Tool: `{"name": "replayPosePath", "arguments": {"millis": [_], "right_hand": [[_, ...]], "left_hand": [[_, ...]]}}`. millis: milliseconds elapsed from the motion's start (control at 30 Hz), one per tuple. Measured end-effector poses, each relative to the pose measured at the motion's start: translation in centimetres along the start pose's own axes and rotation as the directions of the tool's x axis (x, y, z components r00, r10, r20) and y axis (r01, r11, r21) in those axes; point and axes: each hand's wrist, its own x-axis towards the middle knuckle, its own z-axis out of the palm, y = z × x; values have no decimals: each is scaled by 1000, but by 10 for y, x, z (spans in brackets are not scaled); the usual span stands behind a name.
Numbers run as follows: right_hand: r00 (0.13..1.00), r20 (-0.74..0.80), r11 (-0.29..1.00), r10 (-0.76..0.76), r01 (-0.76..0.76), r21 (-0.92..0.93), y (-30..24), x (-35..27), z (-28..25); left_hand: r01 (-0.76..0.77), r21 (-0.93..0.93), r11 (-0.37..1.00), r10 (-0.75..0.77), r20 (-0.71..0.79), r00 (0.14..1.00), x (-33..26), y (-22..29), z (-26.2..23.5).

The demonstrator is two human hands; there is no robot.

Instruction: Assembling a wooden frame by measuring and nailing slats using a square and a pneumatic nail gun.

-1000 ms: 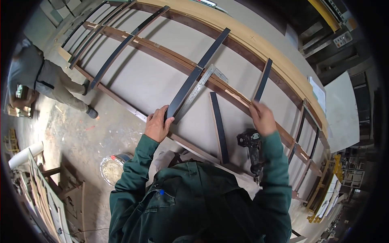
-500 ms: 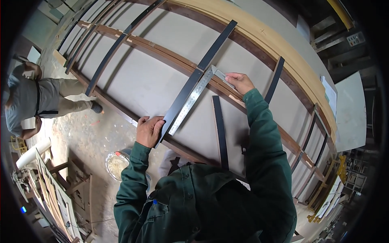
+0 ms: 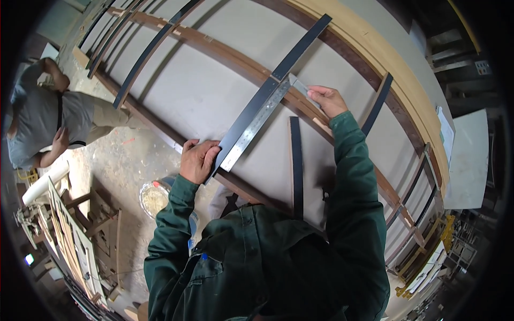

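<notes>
My left hand (image 3: pixel 199 161) grips the near end of a dark strip (image 3: pixel 243 122), thumb on top and fingers at its far-left edge. The strip lies across the brown wooden rails of a large frame. Along its right edge rests the metal blade of a try square (image 3: pixel 256 124), its near end close to my left hand. My right hand (image 3: pixel 327 100) pinches the square's stock, beside the doubled middle rail (image 3: pixel 235 63). A second dark strip (image 3: pixel 296 166) lies apart to the right, toward my body.
Further dark strips (image 3: pixel 142 67) cross the frame, over a pale panel (image 3: pixel 187 101). Tan boards (image 3: pixel 396 85) edge the far side. A bucket (image 3: pixel 154 199) stands on the floor at left. Another person (image 3: pixel 69 112) is beyond it. Wood pieces (image 3: pixel 67 235) lean lower left.
The square's blade has come closer against the dark strip's edge, my right hand moving with it. My left hand keeps its grip. The view has shifted slightly, and the other person's arms have moved.
</notes>
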Motion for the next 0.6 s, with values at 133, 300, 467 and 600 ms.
{"name": "replayPosePath", "arguments": {"millis": [133, 300, 467, 600], "right_hand": [[1000, 3, 998, -16, 16, 61, -2, -2, -1], [1000, 7, 999, -7, 7, 37, 1, 2, -5], [1000, 16, 1000, -15, 15, 9, 0, 3, -5], [1000, -23, 999, -7, 7, -35, -2, 3, -6]], "left_hand": [[10, -3, 1000, -10, 29, 1000, 3, 0, 0], [32, -22, 999, -31, 41, 999, 2, -2, 1], [40, -44, 998, -39, 32, 999, 0, -4, 1], [4, -57, 998, -3, 8, 1000, 0, -7, 3]]}}
